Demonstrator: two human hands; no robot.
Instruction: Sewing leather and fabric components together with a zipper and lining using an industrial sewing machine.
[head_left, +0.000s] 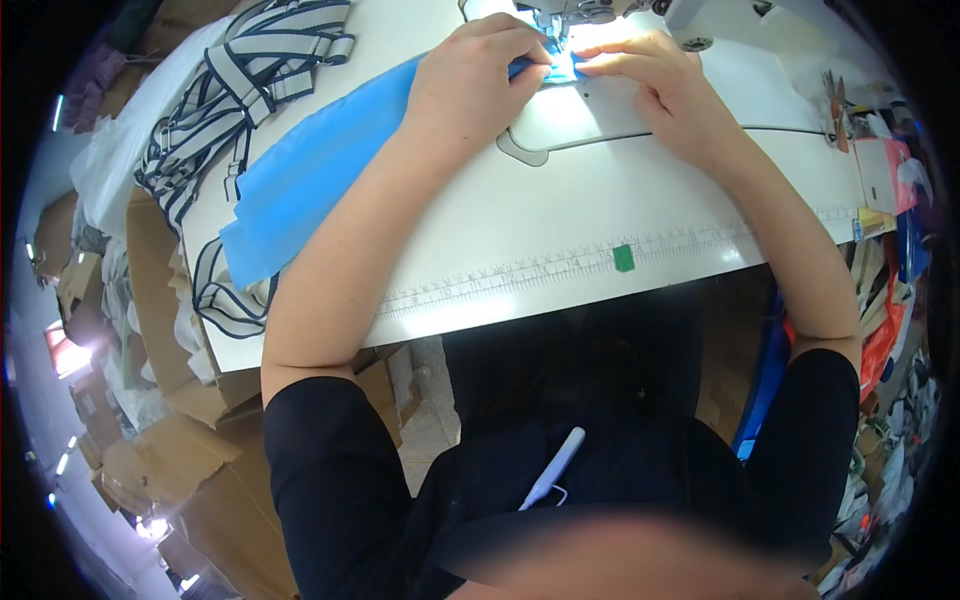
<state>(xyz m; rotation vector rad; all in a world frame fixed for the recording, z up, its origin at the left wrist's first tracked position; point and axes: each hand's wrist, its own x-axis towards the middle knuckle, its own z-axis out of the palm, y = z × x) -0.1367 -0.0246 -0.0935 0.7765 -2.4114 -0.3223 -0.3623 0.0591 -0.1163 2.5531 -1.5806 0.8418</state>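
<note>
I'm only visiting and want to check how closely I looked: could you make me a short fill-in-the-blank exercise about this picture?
1. The smooth fabric at the left hand is ____ in colour.
2. The striped straps lie toward the person's ____ side of the table.
3. The small marker on the printed ruler scale is ____ in colour.
4. The right hand is close to the lit needle area of a ____ machine.

Missing words: blue; left; green; sewing.
</note>
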